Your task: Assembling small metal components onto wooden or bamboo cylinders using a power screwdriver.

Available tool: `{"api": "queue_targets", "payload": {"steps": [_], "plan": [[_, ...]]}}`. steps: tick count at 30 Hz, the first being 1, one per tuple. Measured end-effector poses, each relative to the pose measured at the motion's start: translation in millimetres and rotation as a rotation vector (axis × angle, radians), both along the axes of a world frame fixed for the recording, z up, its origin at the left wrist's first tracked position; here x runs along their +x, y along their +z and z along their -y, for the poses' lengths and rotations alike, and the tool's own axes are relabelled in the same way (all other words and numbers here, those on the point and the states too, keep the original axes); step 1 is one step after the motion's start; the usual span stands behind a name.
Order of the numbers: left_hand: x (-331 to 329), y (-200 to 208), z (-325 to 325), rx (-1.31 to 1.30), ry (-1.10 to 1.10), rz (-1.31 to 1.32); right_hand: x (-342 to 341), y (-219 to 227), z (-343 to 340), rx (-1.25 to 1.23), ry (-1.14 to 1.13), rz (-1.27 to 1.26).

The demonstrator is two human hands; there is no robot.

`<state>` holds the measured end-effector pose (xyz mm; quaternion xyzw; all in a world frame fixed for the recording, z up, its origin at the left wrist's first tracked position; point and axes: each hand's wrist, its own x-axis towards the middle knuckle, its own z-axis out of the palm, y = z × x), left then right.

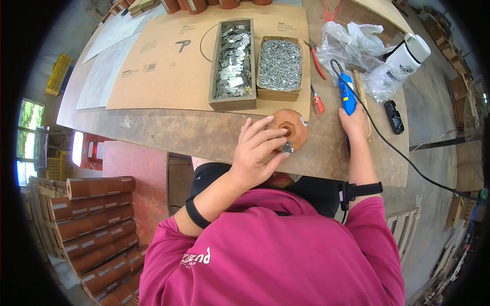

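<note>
My left hand [258, 150] is on a reddish-brown round piece [298, 130] with a hole in its middle, at the table's near edge. Its fingers reach over the top and the thumb lies at the near rim. A small dark metal plate [288, 147] sits at that rim, beside the fingertips and thumb. A white label shows on the piece's far right side. My right hand [354, 122] is wrapped round the lower end of a blue corded electric screwdriver [347, 94], which rests low over the table on the right, apart from the round piece.
A wooden box of flat metal plates [234, 66] and a carton of screws [279, 65] stand ahead on cardboard [158, 66]. Nearby are a red screwdriver [317, 103], red-handled pliers [319, 64], a black case [394, 117], plastic bags [352, 43] and a white bottle [408, 53]. Brown tubes [99, 187] are stacked left.
</note>
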<state>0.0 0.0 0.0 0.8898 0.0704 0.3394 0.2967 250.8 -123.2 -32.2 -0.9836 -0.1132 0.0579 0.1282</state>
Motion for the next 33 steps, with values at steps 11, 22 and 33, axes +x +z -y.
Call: {"api": "queue_targets", "payload": {"steps": [11,22,33], "plan": [[3,1,-1,0.007,0.006,0.021,4,-4,-1,0.011,0.011,0.027],[1,3,-1,0.018,0.002,0.013,0,0,-1,-0.014,0.010,0.030],[91,61,-79,-0.049,-0.142,-0.127,3,-4,6,0.034,0.008,0.047]]}}
